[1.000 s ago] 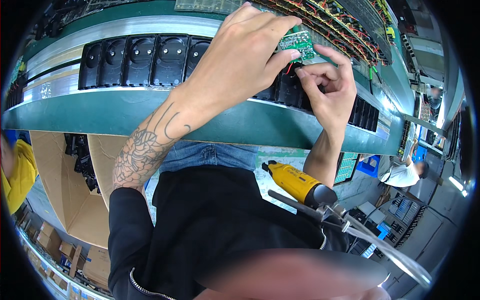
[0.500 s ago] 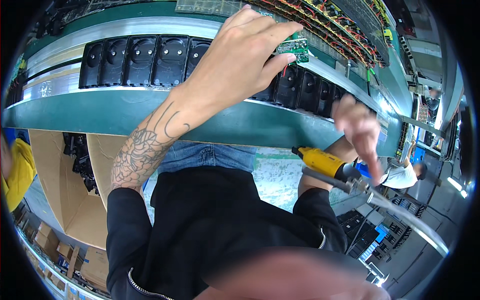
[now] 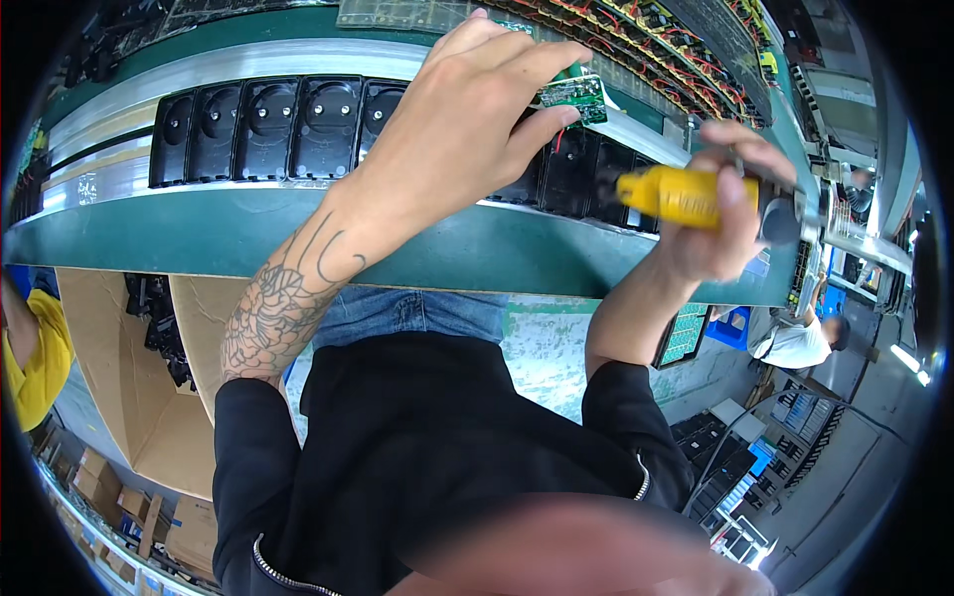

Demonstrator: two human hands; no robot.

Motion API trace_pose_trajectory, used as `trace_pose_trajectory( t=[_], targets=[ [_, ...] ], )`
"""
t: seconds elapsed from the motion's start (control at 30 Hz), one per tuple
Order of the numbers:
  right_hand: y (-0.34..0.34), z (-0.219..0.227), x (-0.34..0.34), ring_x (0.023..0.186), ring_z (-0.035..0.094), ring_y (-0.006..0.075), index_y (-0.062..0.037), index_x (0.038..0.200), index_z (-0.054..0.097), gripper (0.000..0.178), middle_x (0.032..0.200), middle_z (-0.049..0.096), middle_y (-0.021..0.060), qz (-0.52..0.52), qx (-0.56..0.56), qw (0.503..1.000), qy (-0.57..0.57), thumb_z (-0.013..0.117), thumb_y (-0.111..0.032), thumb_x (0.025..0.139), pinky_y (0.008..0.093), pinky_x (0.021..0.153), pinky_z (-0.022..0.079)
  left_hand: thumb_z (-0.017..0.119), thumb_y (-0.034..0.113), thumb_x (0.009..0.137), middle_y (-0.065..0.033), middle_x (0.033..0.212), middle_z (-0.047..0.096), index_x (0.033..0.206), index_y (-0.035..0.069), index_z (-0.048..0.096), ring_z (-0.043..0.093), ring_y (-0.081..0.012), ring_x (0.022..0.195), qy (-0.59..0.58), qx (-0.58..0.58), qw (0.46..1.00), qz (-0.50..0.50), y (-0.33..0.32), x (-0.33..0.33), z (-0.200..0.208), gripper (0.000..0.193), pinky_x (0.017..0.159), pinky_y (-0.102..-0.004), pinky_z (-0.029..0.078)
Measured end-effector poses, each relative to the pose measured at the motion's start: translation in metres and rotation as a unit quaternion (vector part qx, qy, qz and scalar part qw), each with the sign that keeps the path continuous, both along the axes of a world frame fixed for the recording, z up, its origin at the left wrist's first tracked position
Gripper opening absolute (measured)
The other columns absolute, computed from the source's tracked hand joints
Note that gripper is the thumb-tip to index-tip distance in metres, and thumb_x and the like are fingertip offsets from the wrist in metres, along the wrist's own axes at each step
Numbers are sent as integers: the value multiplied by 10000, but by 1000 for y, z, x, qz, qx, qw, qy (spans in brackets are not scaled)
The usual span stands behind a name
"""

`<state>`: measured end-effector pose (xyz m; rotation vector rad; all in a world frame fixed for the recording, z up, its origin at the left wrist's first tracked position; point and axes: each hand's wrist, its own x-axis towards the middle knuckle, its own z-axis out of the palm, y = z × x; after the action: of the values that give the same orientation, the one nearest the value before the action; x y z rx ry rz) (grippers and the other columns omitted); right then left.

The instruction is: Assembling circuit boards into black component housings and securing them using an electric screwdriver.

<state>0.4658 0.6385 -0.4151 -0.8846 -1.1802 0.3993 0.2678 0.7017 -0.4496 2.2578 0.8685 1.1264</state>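
Green rectangular circuit board (image 3: 578,99) is pinched by the left hand (image 3: 485,91) above black plastic housings (image 3: 264,149) along the green tabletop's (image 3: 447,243) near edge, seemingly so its soldered face is exposed; a yellow-bodied cylindrical tool (image 3: 678,197) is gripped by the right hand (image 3: 730,226), presumably for control.

I am getting a bright view of the green bench (image 3: 447,241), with a lamp (image 3: 909,365) glowing at far right and the metal rail (image 3: 298,62) gleaming. The right hand (image 3: 714,250) and yellow tool (image 3: 676,196) are showing up blurred; straight edges are bowing toward the black rim.
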Motion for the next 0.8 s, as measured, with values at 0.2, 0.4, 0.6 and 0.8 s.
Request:
trace_pose_trajectory(
  t=[0.2,0.4,0.6,0.8],
  targets=[
    [11,-8,-10,758,693,231,-2,963,601,187,834,697,151,-138,-59,987,-55,647,3,782,280,725,526,731,146,861,-27,965,661,1225,123,656,516,-190,725,9,-12,1000,-7,-1,-1,2,372,1124,-380,386],
    [15,-14,-30,756,703,222,-1,954,589,197,815,690,139,-158,-94,980,-75,661,44,776,287,749,541,733,138,855,-22,936,621,1221,125,644,505,-187,713,2,-73,997,-20,-1,-4,-2,377,1153,-411,366],
    [12,-20,-29,736,704,218,-7,942,583,207,812,690,141,-156,-95,979,-90,672,54,765,278,735,541,739,131,845,-24,931,604,1233,126,630,510,-187,729,-31,36,999,-7,2,-1,-2,403,1156,-422,363],
    [13,-23,-26,776,705,260,-10,911,614,125,811,701,166,-172,-90,976,-98,645,-1,790,329,805,517,745,121,835,-26,940,603,1230,120,633,522,-188,750,20,-69,997,-14,-1,-2,1,411,1153,-423,366]
  ],
)
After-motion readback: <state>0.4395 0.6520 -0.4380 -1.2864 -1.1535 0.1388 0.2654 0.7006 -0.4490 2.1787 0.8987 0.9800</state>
